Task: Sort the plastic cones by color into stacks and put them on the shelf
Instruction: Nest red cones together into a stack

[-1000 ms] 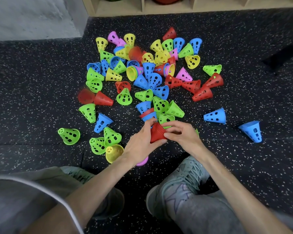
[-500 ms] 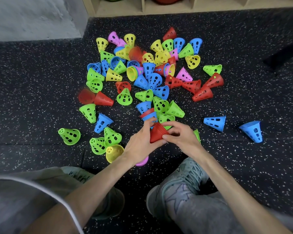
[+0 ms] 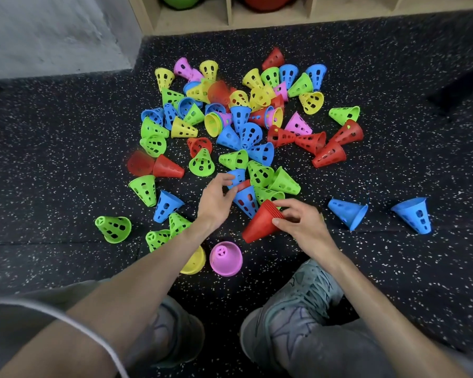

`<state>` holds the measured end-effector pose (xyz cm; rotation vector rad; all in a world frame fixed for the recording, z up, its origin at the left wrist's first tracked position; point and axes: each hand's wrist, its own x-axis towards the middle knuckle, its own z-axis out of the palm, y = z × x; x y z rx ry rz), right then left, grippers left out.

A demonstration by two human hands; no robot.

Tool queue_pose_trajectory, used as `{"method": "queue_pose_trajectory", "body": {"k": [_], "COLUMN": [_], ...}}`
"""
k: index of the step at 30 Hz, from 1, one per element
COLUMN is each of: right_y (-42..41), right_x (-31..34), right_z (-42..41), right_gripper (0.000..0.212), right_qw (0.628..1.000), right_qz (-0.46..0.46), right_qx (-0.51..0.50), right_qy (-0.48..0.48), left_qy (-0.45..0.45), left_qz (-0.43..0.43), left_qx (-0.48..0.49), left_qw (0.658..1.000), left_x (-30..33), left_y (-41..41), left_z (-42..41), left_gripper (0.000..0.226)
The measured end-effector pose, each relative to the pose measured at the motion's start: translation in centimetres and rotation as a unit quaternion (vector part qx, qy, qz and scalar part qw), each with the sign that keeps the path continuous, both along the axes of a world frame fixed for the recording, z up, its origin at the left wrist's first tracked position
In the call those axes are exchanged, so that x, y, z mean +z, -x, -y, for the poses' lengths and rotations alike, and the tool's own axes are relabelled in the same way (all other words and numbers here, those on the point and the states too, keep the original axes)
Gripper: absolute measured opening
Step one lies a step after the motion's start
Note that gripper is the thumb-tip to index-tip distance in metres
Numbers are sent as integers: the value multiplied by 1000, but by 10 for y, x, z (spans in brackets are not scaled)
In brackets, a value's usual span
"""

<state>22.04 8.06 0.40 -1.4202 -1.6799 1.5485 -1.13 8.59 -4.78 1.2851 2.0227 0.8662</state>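
1. Head view gives me the right hand (image 3: pixel 302 226) with thumb and fingers curled round a stack of red cones (image 3: pixel 262 223), held tilted just above the floor (image 3: pixel 52 159), narrow end toward me.
2. My left hand (image 3: pixel 216 199) reaches into the pile, fingertips curled at a blue cone (image 3: pixel 236 177) and touching it; I cannot tell whether they actually grip it.
3. Loose cones of green, yellow, blue, red and pink lie scattered over the middle of the floor.
4. A pink cone (image 3: pixel 225 258) stands upright near my shoes (image 3: pixel 298 309), just beside a yellow cone (image 3: pixel 195 261).
5. A wooden shelf (image 3: pixel 230 15) runs along the floor's far edge.
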Motion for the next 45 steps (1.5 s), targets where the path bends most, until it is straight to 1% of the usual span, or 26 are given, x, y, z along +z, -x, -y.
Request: {"method": "queue_pose_trajectory", "body": {"k": [5, 11, 15, 21, 25, 27, 32, 37, 41, 45], "right_y": [-1, -1, -1, -3, -2, -2, -5, -11, -12, -14], "right_x": [-6, -6, -2, 1, 3, 6, 10, 16, 20, 17], "right_z": [-3, -2, -1, 0, 0, 0, -3, -8, -11, -13], "right_gripper": [35, 36, 35, 32, 31, 32, 32, 33, 34, 35], "right_qw": [1000, 1000, 1000, 1000, 999, 998, 994, 986, 971, 963], "right_qz": [-11, -15, -15, -12, -19, -29, -55, -99, -149, -168], "right_qx": [-2, 2, 1, -11, -42, -60, -94, -131, -186, -208], "right_qy": [-1, 3, 5, 1, -12, -16, -26, -36, -32, -31], "left_qy": [43, 56, 24, -78, -130, -132, -113, -107, -100, -101], "left_qz": [-32, -44, -42, -39, -43, -37, -54, -29, 1, 16], "left_qx": [-30, -44, -40, -39, -19, -18, -43, -43, -64, -88], "left_qw": [998, 997, 998, 995, 990, 990, 991, 993, 993, 991], "left_x": [4, 7, 14, 33, 47, 51, 49, 53, 57, 61], "left_y": [9, 15, 14, 10, 10, 9, 10, 4, -1, -7], "left_z": [-8, -3, 0, 9, 12, 14, 22, 27, 33, 40], "left_gripper": [20, 15, 12, 15, 15, 17, 16, 18, 19, 18]}}
